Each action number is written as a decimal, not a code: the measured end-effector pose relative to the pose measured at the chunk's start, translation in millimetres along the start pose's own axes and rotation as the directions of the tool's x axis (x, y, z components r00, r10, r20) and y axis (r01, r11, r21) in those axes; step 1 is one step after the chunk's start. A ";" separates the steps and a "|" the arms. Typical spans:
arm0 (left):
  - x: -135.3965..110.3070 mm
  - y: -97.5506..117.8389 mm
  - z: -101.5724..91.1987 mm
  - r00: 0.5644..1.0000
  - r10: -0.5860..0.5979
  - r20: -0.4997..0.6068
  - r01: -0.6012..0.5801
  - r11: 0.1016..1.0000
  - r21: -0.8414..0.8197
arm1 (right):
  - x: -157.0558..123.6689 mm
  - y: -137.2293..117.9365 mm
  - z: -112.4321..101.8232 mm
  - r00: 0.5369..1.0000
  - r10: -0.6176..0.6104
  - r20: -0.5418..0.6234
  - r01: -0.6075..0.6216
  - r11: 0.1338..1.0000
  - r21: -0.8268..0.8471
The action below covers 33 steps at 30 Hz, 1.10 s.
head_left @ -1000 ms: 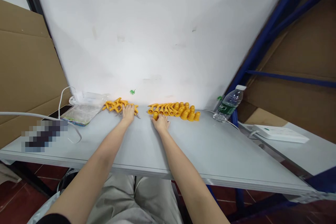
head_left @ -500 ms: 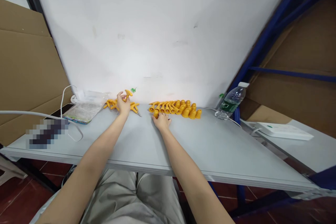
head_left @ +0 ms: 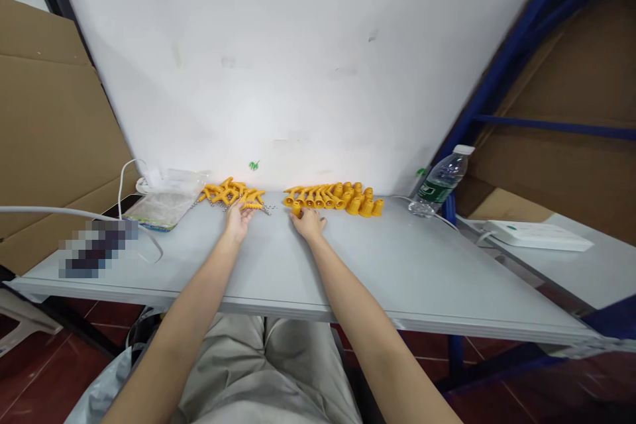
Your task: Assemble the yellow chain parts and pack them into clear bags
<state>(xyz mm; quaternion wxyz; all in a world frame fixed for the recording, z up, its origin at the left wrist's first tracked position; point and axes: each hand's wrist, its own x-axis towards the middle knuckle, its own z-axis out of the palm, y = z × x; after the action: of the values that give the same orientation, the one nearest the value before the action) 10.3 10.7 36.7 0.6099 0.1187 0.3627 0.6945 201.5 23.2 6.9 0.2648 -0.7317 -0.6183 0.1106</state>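
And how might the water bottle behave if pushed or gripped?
The water bottle would probably tip if pushed high, being tall and narrow. Its clear plastic likely flexes under a squeeze. Once down, its round body may roll.

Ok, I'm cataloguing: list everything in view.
packet: one, clear, left
branched pieces: pile, yellow, beside packet
chains: several, silver, beside pile
flared pieces: row, yellow, centre
cups: many, yellow, beside row
bottle: one, clear, right
power strip: one, white, far right
cables: several, white, both sides
cardboard: several, brown, both sides
wall: one, white, behind
frame: one, blue, right
table: one, grey, beneath
trousers: one, grey, below
left grip: one, bare, holding yellow piece
right grip: one, bare, holding upright piece
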 end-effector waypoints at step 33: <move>-6.0 5.0 2.2 0.997 0.012 -0.074 -0.018 0.997 -0.079 | 22.5 14.9 10.8 0.958 -0.287 -0.011 0.190 0.602 0.776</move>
<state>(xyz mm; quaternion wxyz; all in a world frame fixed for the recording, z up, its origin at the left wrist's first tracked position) 9.2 5.9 43.2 0.5951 0.0713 0.3559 0.7170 213.6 46.1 -6.2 0.5274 -0.4518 -0.6179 0.3686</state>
